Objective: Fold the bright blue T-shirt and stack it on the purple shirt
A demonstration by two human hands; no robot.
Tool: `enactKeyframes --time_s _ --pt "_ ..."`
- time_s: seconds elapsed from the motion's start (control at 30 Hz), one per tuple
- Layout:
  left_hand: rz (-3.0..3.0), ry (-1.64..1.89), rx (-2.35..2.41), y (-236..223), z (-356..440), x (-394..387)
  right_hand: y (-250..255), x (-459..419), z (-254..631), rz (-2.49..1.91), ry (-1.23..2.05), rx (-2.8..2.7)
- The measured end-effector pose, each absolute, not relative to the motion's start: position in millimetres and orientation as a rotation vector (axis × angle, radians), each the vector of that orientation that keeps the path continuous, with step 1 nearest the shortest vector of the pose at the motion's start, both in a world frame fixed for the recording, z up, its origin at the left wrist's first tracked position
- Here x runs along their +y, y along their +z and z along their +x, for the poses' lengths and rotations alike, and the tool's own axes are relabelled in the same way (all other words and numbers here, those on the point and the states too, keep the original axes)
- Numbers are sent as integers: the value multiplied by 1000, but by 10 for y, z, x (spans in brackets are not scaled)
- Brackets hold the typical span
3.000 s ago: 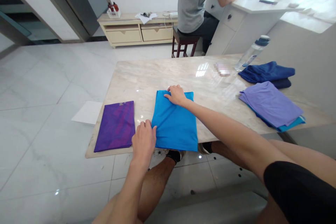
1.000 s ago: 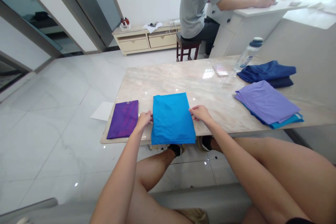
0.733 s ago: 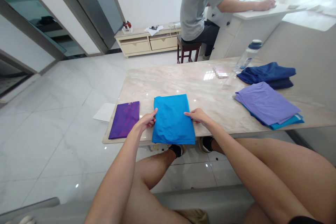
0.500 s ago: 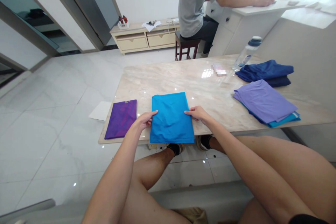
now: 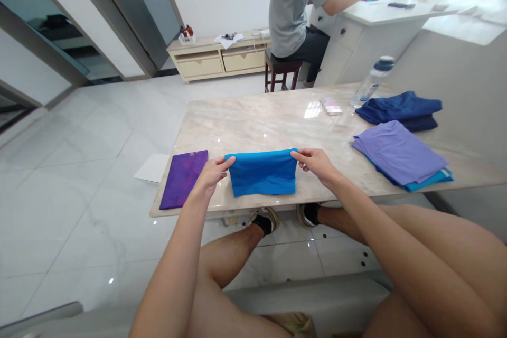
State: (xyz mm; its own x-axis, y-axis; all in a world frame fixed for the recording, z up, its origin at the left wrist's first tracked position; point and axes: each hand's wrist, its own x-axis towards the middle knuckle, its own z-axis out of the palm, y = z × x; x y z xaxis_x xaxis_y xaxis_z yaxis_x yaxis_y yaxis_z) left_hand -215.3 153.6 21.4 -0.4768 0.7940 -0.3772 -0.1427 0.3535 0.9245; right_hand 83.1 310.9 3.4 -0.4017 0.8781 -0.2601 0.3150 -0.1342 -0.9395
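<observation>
A bright blue folded cloth (image 5: 263,175) hangs lifted over the near edge of the marble table (image 5: 269,121), draped over its fold line. My left hand (image 5: 213,171) pinches its left top corner and my right hand (image 5: 315,162) pinches its right top corner. Both hands are closed on the fabric. A folded purple cloth (image 5: 182,177) lies flat on the table just left of my left hand.
A lilac cloth stack (image 5: 399,153) and a dark blue cloth (image 5: 400,108) lie at the table's right, beside a water bottle (image 5: 371,82). A white sheet (image 5: 151,167) lies on the floor. A person in a grey shirt (image 5: 295,0) sits on a stool beyond the table.
The blue cloth lay flat with my hands at its sides; now both hands have gripped it and raised it, so it hangs folded in half.
</observation>
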Motion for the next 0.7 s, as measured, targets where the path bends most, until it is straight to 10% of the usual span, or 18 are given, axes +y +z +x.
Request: enactKeyframes --time_s 0.3,0.7 --pt "639 1424 1762 661 -1946 1216 983 3203 1087 -1275 1421 -1994" --pt "759 1576 1799 565 -1929 1445 830 3516 949 -1260 1386 -1926"
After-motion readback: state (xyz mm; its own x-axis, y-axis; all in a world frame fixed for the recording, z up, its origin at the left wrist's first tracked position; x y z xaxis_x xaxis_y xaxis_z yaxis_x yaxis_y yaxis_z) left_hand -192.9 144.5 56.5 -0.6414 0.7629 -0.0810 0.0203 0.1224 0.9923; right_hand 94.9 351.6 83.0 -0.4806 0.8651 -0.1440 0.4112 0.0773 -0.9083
